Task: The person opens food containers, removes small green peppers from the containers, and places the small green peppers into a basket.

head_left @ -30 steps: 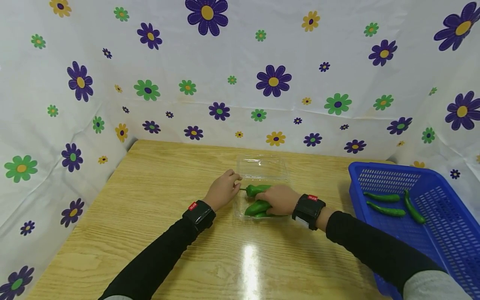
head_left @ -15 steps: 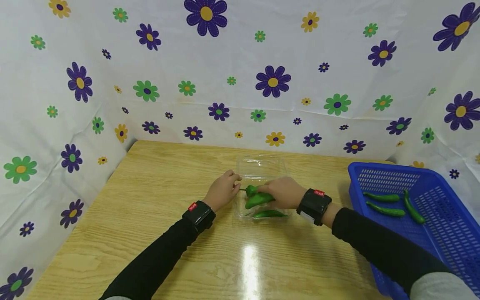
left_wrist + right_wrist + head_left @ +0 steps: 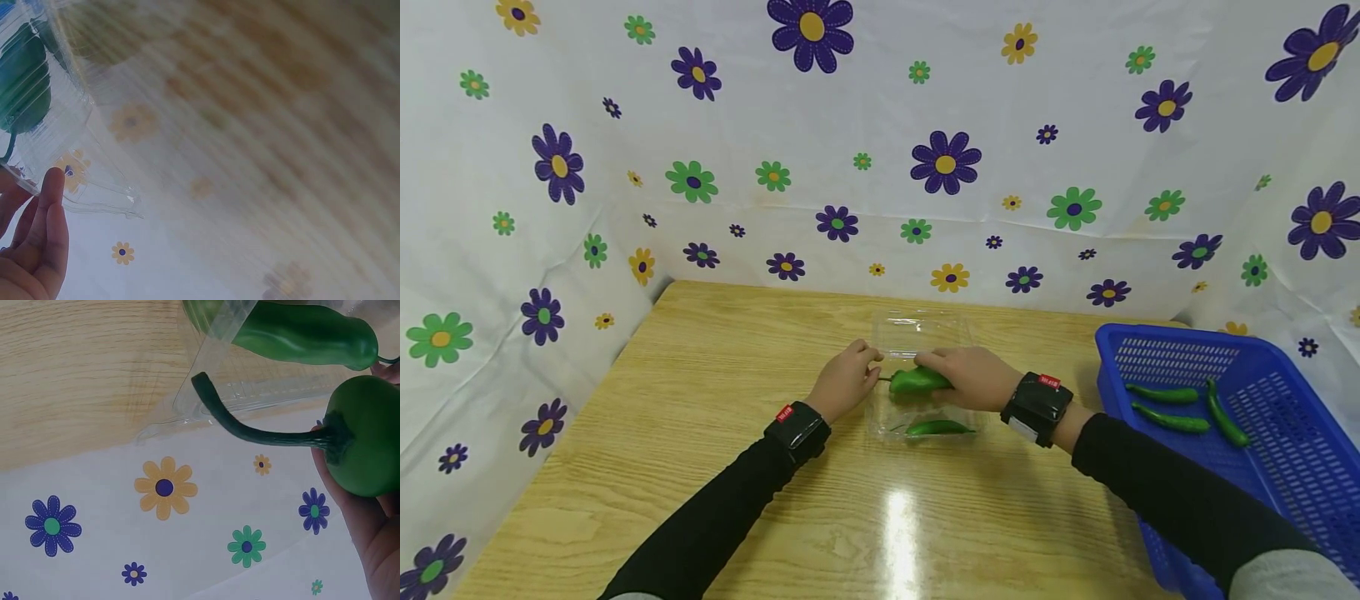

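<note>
Pepper position changed: our right hand (image 3: 972, 377) now grips one plump green pepper (image 3: 917, 381) raised above the clear plastic clamshell box (image 3: 925, 332), where one slim green pepper (image 3: 938, 428) remains; our left hand (image 3: 847, 382) pinches that box's rim.

Both arms wear long black sleeves (image 3: 722, 508), with a grey cuff of cloth showing nearest the shoulders at 5 and 7 o'clock. Each wrist carries a chunky black strap-on band (image 3: 797, 429) bearing a small red label; the hands are bare.
</note>
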A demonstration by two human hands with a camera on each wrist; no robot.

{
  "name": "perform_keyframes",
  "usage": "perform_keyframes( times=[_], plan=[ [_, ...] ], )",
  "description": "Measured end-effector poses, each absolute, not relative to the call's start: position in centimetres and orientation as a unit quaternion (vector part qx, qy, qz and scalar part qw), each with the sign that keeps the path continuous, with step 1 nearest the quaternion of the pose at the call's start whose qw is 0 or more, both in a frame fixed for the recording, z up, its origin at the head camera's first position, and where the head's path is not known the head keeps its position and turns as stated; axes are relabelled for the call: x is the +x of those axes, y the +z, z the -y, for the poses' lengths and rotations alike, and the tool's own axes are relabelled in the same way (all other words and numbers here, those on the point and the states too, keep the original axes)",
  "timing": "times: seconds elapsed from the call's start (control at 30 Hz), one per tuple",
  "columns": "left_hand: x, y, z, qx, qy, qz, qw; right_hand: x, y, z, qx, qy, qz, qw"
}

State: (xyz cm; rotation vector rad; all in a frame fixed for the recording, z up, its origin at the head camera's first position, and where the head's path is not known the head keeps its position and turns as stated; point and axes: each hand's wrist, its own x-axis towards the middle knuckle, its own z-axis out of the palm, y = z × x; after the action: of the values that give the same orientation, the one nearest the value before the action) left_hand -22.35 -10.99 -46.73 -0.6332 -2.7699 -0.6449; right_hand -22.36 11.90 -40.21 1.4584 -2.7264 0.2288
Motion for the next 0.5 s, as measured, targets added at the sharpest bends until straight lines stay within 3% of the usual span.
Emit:
perform_keyframes(
  times=[0.5],
  plan=[
    [-22.6,-47.2,11.1,-0.229,-0.21,0.941,0.134,-22.4,-39.0,-12.3,0.462,0.093,0.882,0.002]
  ],
)
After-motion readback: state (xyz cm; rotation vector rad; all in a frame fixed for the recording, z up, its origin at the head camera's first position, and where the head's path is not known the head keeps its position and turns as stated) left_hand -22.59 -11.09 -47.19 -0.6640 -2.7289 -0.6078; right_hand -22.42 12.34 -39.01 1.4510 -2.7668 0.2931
